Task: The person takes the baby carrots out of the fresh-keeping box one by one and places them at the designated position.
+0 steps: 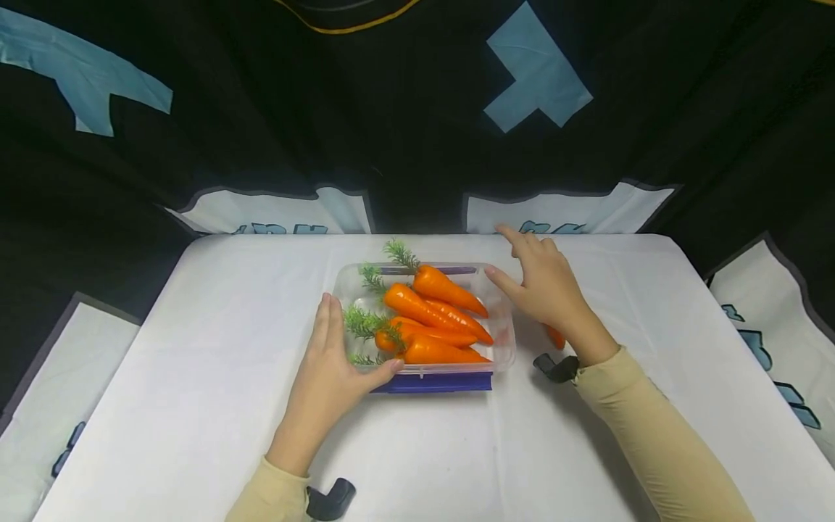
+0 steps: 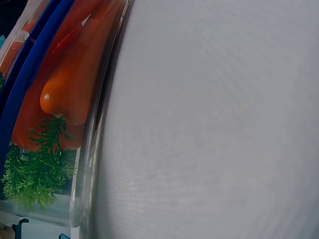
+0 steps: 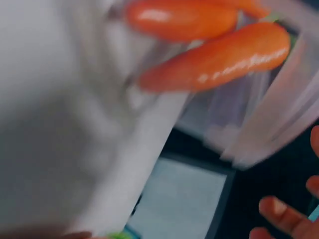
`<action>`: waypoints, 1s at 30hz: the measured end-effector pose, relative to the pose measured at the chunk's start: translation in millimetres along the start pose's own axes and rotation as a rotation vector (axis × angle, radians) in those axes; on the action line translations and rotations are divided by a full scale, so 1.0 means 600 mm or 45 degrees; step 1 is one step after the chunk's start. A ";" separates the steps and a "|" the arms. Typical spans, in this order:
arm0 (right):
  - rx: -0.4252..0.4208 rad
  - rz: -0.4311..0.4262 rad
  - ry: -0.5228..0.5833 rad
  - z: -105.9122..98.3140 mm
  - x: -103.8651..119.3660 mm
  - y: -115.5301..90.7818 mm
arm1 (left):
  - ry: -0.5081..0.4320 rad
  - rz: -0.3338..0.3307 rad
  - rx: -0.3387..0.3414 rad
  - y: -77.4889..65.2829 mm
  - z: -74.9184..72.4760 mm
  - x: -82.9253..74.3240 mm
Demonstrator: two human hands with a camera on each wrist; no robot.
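A clear plastic container with blue latch flaps holds several orange toy carrots with green leafy tops. My left hand rests against its left front corner, fingers straight along the left side, thumb on the front rim. In the left wrist view, a carrot shows through the container wall. Fingers spread and holding nothing, my right hand is at the container's right side, its thumb near the back right corner. Under the right wrist lies another orange carrot, mostly hidden.
The container stands on a white-covered table. Behind the table hangs a black cloth with blue and white patches. Dark wrist mounts sit beside both sleeves.
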State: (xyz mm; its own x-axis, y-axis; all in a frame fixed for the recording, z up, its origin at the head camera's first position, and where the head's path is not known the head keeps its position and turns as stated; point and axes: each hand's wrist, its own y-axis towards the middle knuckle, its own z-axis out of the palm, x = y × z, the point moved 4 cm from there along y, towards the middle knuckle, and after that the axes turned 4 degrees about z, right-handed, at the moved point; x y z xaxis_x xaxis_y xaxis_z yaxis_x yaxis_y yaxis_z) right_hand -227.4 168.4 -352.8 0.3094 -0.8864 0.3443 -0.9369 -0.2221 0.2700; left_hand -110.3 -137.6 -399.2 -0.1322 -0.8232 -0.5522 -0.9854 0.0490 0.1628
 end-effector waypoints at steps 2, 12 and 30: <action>0.030 -0.048 0.025 0.001 0.019 0.001 | -0.005 0.003 -0.004 0.000 0.000 -0.001; 0.203 -0.235 -0.208 0.035 0.075 0.005 | 0.005 0.005 0.012 0.001 0.001 -0.003; 0.225 -0.551 -0.375 0.063 0.113 0.004 | 0.008 -0.001 0.019 0.001 0.000 -0.001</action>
State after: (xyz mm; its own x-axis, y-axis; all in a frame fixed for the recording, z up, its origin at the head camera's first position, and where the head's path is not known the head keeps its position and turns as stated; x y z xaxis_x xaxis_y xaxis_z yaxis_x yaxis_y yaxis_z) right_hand -215.0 92.4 -363.1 0.6375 -0.7695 -0.0378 -0.7552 -0.6338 0.1673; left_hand -110.9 -137.3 -398.7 -0.1308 -0.8266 -0.5474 -0.9871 0.0570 0.1499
